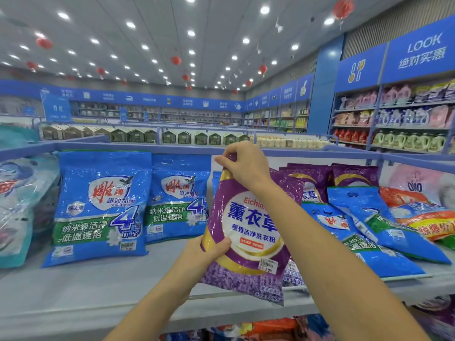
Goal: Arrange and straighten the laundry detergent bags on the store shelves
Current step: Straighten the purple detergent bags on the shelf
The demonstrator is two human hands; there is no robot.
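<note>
A purple lavender detergent bag (248, 232) hangs upright over the grey shelf (98, 286). My right hand (243, 166) pinches its top edge. My left hand (209, 249) grips its lower left side, thumb across the front. Two blue detergent bags stand upright to the left, a large one (98, 205) and a smaller one (177, 198) behind it. On the right, two blue bags (369, 225) lie tipped over, with more purple bags (332, 178) upright behind them.
A pale teal bag (17, 205) stands at the far left. Orange and pink bags (423, 212) lie at the far right. A rail (147, 146) runs along the shelf's back. A lower shelf with more bags (258, 328) shows beneath.
</note>
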